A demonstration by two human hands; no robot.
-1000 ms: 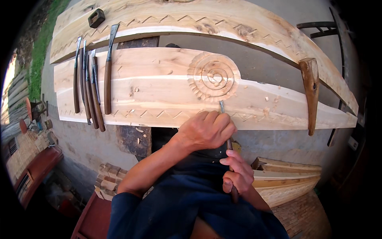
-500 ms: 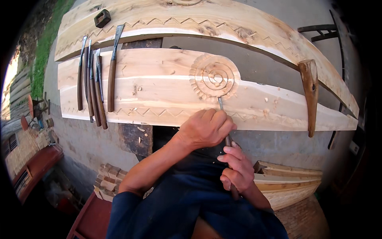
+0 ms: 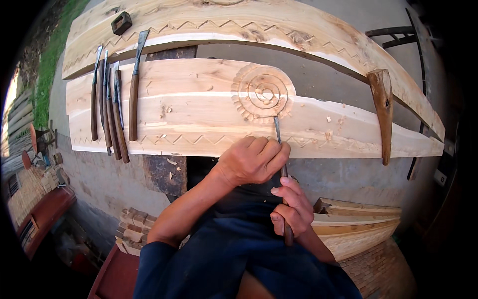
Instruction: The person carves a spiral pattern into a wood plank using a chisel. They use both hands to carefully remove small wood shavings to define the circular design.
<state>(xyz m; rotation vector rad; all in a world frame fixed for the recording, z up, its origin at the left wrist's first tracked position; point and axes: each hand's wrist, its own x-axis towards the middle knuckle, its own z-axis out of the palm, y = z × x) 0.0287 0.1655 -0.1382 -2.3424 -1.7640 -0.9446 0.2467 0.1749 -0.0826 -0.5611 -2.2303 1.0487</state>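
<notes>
My left hand (image 3: 253, 162) is closed round the metal shank of a carving chisel (image 3: 277, 128), whose tip rests at the lower rim of a carved spiral rosette (image 3: 262, 92) on a pale wooden board (image 3: 189, 119). Below it, my right hand (image 3: 294, 207) wraps its fingers round the chisel's wooden handle near the end. The board also bears a line of incised zigzags. Several chisels with wooden handles (image 3: 133, 107) lie across its left part. A wooden mallet (image 3: 384, 117) lies across its right part.
A second zigzag-carved board (image 3: 224, 20) lies beyond, holding a dark metal block (image 3: 121, 23). Dark bench supports (image 3: 164, 174) are underneath. A black metal frame (image 3: 398, 32) stands right. Stacked wood offcuts (image 3: 132, 229) and red furniture (image 3: 112, 274) are lower left; long timber pieces (image 3: 358, 229) lie lower right.
The chisel tip and both hands have shifted slightly up toward the rosette, so the tip now meets its lower rim. Both hands keep their grip; the whole view has shifted slightly.
</notes>
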